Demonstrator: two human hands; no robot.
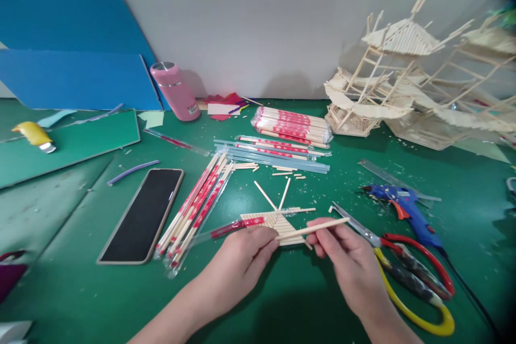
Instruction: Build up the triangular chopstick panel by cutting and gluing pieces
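Observation:
A pale wooden chopstick (318, 227) runs slantwise between my hands. My left hand (245, 252) pinches its lower left end, and my right hand (342, 252) grips it nearer the upper right end. Just behind lies a flat piece of glued sticks (282, 228), with two thin sticks pointing away from it. Across that piece rests a clear wrapper with a red print (237, 226). Left of my hands are several wrapped chopsticks (197, 204). Pliers (358, 226) with red handles lie by my right hand, beside scissors with yellow handles (403, 306).
A blue glue gun (407, 209) and its cord lie at the right. Stick-built pavilion models (387, 80) stand behind. A phone (143, 215) lies left, a pink bottle (177, 91) farther back. Bundled chopsticks (292, 123), pale blue glue sticks (278, 158) and cut bits occupy the middle.

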